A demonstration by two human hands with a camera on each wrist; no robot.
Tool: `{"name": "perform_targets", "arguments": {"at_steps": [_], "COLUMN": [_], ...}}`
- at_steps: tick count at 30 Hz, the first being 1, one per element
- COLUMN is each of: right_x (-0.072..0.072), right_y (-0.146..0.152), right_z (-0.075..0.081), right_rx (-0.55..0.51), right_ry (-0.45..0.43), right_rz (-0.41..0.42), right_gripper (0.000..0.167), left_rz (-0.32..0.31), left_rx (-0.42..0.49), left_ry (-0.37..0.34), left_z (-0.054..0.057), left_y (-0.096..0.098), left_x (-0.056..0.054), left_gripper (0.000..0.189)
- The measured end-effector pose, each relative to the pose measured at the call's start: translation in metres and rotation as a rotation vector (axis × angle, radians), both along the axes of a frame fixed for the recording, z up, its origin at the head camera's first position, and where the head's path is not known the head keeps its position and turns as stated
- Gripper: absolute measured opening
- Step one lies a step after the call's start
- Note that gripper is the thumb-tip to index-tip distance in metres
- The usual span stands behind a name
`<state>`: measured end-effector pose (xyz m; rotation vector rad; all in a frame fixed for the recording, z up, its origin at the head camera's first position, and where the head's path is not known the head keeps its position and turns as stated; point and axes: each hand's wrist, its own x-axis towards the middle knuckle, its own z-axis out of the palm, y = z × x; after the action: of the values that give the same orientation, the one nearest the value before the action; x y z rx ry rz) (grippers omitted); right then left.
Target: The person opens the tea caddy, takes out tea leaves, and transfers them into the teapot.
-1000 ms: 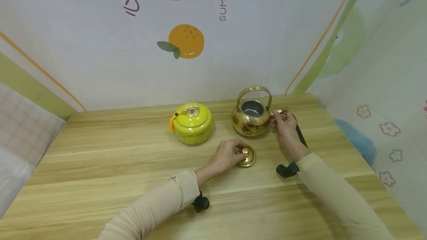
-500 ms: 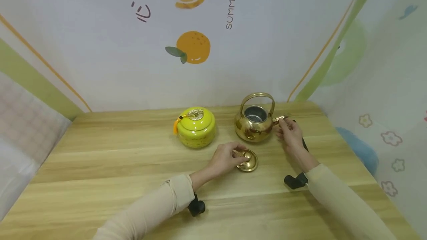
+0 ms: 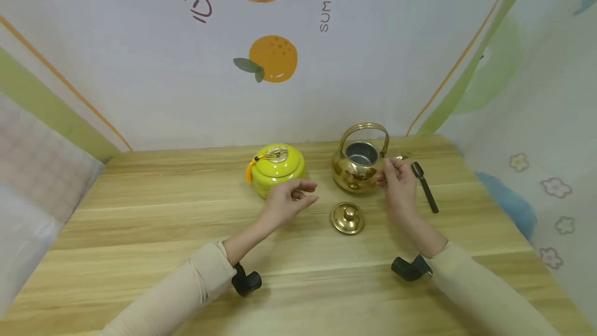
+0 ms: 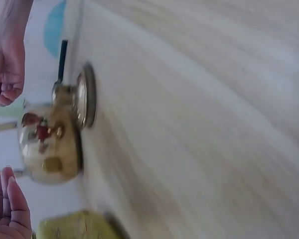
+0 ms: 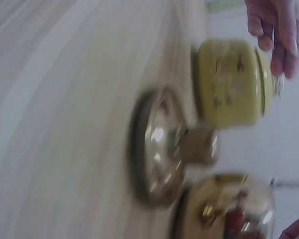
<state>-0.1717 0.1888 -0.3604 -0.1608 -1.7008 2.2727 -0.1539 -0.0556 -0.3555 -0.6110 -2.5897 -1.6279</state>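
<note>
Wood tbl (image 3: 140,222): gold kettle (image 3: 351,176) w/ metal strainer (image 3: 361,154) in it, lid (image 3: 347,219) off nearby; yellow jar (image 3: 285,171) capped. L hand (image 3: 285,200) relaxed nr jar, R hand (image 3: 400,185) loosely curled by kettle.

Cream long sleeves (image 3: 172,284) and black, blunt-ended wrist mounts (image 3: 409,269)

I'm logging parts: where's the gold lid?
In the head view, the gold lid lies knob-up on the table, right of centre, in front of the gold teapot.
</note>
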Motion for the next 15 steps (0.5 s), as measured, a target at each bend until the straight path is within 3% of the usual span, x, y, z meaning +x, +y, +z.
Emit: {"name": "perform_targets", "arguments": {"at_steps": [6,15], "right_x": [-0.003,-0.017], "right_y": [-0.035,-0.077], "right_z": [0.009,0.006], "right_rx": [0.144,0.379], "right_ry": [0.047,-0.022], "right_rz": [0.102,0.341], "right_gripper": [0.011,0.048], "left_rz": [0.077,0.242], "left_rx": [0.017,0.04], "left_ry": [-0.006,0.026], "left_z": [0.012,0.027], "left_y": [-0.027,-0.063], "left_x": [-0.002,-0.019], "left_gripper": [0.024,0.029]}}
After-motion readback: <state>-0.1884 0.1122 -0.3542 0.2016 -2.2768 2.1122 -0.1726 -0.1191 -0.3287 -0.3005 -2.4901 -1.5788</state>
